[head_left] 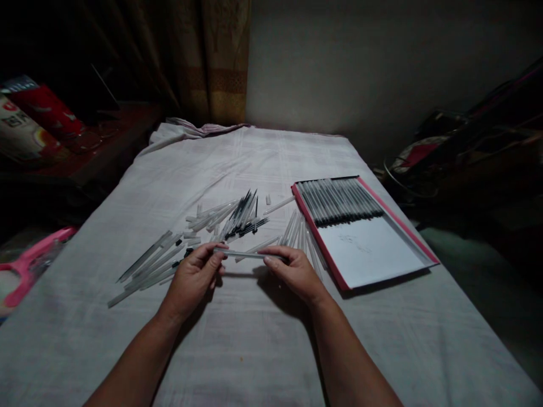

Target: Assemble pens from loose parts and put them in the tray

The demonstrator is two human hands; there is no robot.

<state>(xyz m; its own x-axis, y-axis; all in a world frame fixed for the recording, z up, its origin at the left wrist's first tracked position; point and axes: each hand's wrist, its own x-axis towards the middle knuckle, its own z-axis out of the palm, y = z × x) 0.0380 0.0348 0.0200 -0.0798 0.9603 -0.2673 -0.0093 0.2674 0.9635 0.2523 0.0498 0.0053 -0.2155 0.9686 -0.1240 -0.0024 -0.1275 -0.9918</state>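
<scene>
A slim, clear pen (245, 254) lies level between my two hands, above the cloth. My left hand (198, 271) pinches its left end, and my right hand (292, 270) pinches the right end, where a dark part shows near the fingers. Just beyond are dark-tipped pen refills (242, 212) in a heap, with small black pieces among them. Clear pen barrels (299, 234) lie loose by my right hand. More barrels and black caps (155, 263) are spread to the left of my left hand.
A red-edged box lid (388, 254) on the right holds a row of pens (339, 199) with black ends. Everything rests on a pale checked cloth (237, 350). A wall (322, 68) and a curtain (224, 68) stand behind. A pink plastic item (31, 263) is at the left edge.
</scene>
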